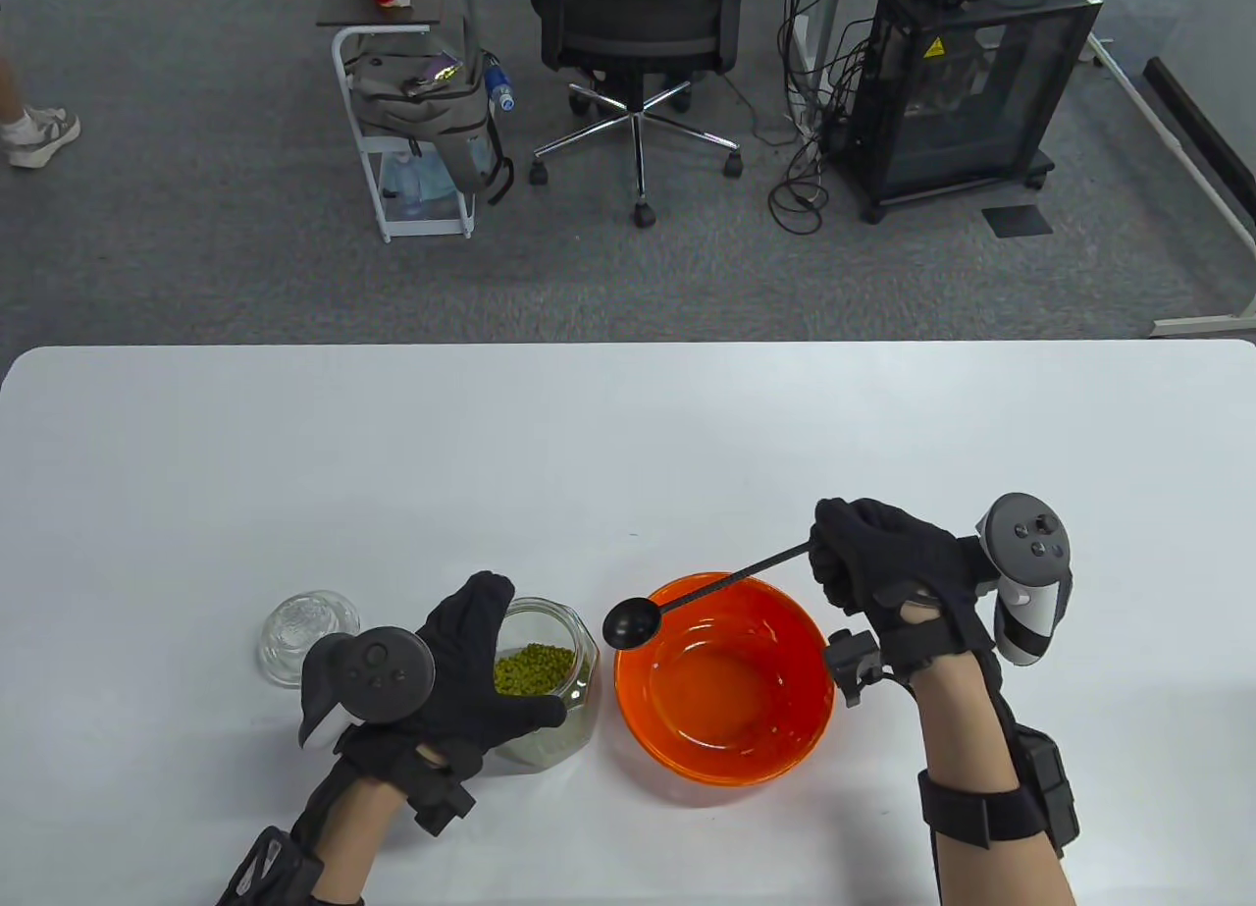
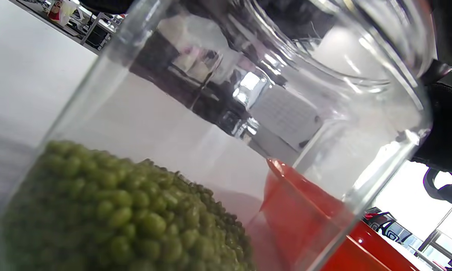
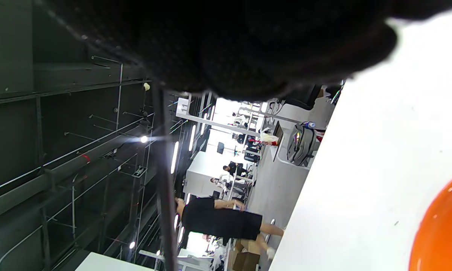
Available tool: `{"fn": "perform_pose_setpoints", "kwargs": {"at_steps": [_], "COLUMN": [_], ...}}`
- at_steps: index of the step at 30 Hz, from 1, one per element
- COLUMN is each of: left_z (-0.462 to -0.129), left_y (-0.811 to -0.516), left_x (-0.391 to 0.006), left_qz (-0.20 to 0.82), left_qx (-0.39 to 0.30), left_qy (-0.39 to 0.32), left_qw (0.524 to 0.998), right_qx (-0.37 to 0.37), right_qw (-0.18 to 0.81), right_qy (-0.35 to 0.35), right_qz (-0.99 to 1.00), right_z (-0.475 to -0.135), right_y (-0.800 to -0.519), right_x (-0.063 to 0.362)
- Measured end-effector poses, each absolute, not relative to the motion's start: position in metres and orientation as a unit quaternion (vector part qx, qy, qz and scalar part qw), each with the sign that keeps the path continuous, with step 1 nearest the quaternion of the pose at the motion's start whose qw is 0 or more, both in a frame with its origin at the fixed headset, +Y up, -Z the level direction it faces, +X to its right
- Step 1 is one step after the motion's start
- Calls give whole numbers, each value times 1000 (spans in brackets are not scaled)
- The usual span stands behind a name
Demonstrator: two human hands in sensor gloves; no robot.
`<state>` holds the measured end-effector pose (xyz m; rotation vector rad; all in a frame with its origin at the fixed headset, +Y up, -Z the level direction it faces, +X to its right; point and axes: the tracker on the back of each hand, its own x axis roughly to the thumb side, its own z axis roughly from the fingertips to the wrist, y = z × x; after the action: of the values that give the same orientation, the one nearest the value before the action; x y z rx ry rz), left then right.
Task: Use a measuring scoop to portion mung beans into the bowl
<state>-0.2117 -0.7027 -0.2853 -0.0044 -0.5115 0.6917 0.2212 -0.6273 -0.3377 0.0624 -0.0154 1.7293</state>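
Note:
A glass jar part full of green mung beans stands left of the orange bowl. My left hand grips the jar from its left side, fingers and thumb curled round it. Seen close in the left wrist view, the jar holds the beans at the bottom, with the bowl behind it. My right hand pinches the handle end of a black measuring scoop. The scoop's cup hovers over the bowl's left rim, near the jar mouth. In the right wrist view the handle runs down from the glove.
The jar's glass lid lies on the white table left of my left hand. Beyond the far table edge stand an office chair, a cart with a backpack and a black cabinet.

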Motion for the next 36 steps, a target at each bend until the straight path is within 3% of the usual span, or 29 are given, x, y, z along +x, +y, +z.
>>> {"fn": "perform_pose_setpoints", "kwargs": {"at_steps": [17, 36], "left_z": [-287, -287], "left_y": [-706, -706], "left_x": [-212, -212], "left_qz": [359, 373], "left_qx": [-8, -13], "left_qy": [-246, -246], "left_qw": [900, 894], "right_qx": [51, 105], "right_qw": [642, 487], "right_qy": [-24, -95], "right_qz": [765, 862], "right_z": [-329, -323], "right_y": [-620, -590], "right_x": [197, 108]}}
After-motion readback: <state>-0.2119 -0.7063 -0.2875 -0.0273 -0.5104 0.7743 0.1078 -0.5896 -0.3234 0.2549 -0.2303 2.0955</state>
